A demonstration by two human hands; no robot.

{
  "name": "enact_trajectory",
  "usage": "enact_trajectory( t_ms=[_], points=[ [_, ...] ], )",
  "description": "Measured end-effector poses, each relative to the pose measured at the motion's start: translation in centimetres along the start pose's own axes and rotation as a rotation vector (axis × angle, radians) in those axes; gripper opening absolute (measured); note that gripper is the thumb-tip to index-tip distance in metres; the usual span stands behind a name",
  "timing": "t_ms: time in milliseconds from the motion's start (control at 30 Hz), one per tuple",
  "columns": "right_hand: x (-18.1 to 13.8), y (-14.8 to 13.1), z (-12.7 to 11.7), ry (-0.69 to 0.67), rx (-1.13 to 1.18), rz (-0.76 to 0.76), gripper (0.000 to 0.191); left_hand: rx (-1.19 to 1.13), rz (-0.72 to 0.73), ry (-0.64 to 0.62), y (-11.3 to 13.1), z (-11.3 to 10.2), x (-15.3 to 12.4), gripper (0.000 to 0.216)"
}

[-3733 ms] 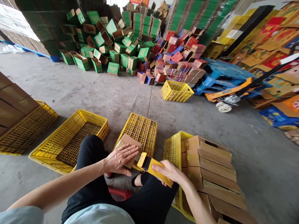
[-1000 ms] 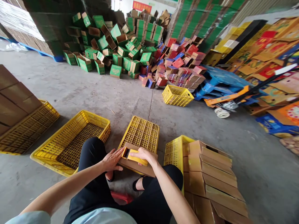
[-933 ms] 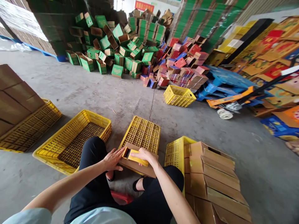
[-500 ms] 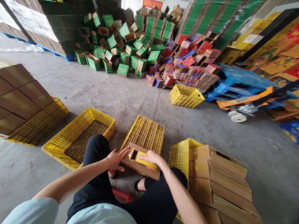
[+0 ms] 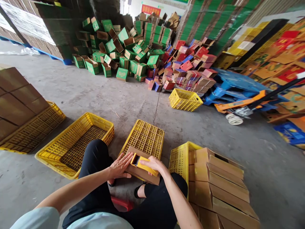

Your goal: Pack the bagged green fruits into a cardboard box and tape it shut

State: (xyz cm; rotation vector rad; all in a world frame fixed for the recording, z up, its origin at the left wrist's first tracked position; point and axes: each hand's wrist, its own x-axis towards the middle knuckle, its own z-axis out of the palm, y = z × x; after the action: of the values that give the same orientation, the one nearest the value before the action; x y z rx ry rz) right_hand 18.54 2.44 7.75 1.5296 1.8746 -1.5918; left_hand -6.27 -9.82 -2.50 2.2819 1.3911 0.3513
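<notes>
A brown cardboard box (image 5: 143, 174) lies on an upturned yellow crate (image 5: 149, 136) between my knees. My right hand (image 5: 152, 163) is wrapped round a yellow tape dispenser (image 5: 148, 164), which rests on the top of the box. With fingers stretched out, my left hand (image 5: 121, 166) lies flat on the box's left end, just beside the front of the dispenser. Part of the dispenser's grip is hidden under my right fingers.
Left of my knee stands an open yellow crate (image 5: 78, 143). Another crate (image 5: 179, 159) on the right holds folded cardboard boxes (image 5: 224, 184). More brown boxes (image 5: 20, 98) fill a crate at far left. Ahead are a yellow crate (image 5: 185, 100), a pallet jack (image 5: 240, 106) and heaped green boxes (image 5: 122, 73).
My left hand has flattened farther onto the left end of the box. The dispenser stays on the box in my right hand. The whole view has shifted slightly.
</notes>
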Motion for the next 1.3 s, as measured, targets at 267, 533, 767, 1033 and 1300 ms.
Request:
enact_trajectory(
  t_ms=[267, 533, 767, 1033, 1300],
  points=[
    [1.5, -2.0, 0.6, 0.012, 0.072, 0.064, 0.046, 0.022, 0.083, -0.059, -4.4, -3.1, 1.2, 0.096],
    [2.0, -1.4, 1.1, -0.049, 0.058, 0.035, 0.041, 0.022, 0.008, -0.051, -3.6, -2.4, 0.7, 0.109],
    [-0.1, -0.9, 1.0, -0.026, 0.06, 0.035, 0.037, -0.062, -0.004, -0.09, -4.2, -2.8, 0.6, 0.109],
    [-0.9, -1.2, 0.5, 0.031, 0.087, 0.061, 0.043, 0.114, 0.064, -0.035, -2.9, -1.3, 1.5, 0.114],
    [-0.4, -1.1, 1.0, -0.003, 0.063, 0.084, 0.042, 0.119, 0.156, 0.026, -2.4, 0.9, 1.4, 0.116]
  ],
)
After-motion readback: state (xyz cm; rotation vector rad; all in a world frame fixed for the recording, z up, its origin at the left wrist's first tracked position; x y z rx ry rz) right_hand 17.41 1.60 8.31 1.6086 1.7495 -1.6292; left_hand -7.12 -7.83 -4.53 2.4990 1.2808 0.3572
